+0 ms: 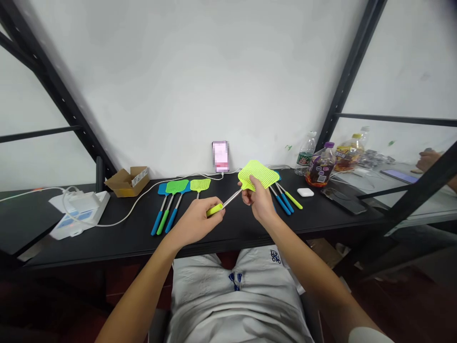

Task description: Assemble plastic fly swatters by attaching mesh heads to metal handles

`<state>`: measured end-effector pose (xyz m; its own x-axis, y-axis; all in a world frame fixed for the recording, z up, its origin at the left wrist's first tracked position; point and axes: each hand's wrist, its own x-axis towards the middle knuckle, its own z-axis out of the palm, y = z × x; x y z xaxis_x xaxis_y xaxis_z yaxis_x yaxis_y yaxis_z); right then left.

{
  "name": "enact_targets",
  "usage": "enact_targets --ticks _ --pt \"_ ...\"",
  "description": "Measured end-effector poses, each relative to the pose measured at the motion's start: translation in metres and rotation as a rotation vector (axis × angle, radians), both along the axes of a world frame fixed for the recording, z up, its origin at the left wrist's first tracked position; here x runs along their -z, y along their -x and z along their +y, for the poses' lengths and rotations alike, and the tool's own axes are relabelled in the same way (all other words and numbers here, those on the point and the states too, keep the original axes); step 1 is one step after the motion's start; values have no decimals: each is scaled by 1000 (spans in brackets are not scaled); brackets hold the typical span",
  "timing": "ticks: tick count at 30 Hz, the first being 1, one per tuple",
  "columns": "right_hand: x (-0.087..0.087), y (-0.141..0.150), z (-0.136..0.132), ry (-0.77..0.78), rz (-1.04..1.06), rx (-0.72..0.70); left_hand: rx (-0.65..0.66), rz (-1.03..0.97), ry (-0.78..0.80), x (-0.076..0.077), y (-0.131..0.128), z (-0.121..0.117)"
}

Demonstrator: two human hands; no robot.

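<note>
A yellow-green fly swatter (262,172) with a metal rod is held up over the black desk between my two hands. Its yellow handle sits in my closed left hand (200,219). My right hand (262,200) pinches the perforated head near its base, thumb on top. To the left lie several more swatters, among them a green swatter (176,186), blue ones partly under it, and a yellow-green swatter (200,185) whose handle my left hand hides. Right of my right hand, swatters with blue handles (285,204) and a yellow handle (294,200) lie close together, their heads mostly covered.
A phone (221,157) on a cable leans against the wall. Left are an open cardboard box (129,182) and a white power strip (80,216). Right stand a clear bottle (305,155) and a purple-capped bottle (321,166), near a white earbud case (305,192) and a dark phone (343,201).
</note>
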<state>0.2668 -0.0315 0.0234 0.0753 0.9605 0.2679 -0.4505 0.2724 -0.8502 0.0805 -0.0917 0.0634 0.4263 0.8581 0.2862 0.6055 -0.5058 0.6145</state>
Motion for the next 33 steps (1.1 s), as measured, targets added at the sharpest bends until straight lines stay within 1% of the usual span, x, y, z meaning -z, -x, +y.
enact_targets --ticks 3,6,9,12,15,19,22,24,28,31,33 --pt "-1 -2 0 -19 -31 -6 18 -54 90 2 -3 -1" --pt "1 3 -8 -25 -144 -131 40 -162 197 4 -7 -1" --pt "4 11 -17 -42 -254 -260 17 -215 178 4 -9 -2" --pt "4 14 -23 -56 -358 -301 -1 -192 123 2 -9 -2" --pt "0 8 -24 -93 -439 -349 4 -171 93 5 -8 1" --pt "-7 -1 -23 -177 -446 -303 -2 -213 82 13 -11 4" --pt "-9 -4 -22 -183 -421 -279 -41 -256 71 16 -13 4" --pt "-10 -5 -22 -180 -397 -299 -56 -275 83 14 -13 2" --pt "-13 -7 -23 -192 -361 -356 -51 -321 136 7 -12 -3" --pt "-15 -7 -23 -222 -314 -369 -32 -386 212 1 -12 -7" --pt "-15 -6 -24 -246 -275 -361 14 -450 284 -2 -12 -9"
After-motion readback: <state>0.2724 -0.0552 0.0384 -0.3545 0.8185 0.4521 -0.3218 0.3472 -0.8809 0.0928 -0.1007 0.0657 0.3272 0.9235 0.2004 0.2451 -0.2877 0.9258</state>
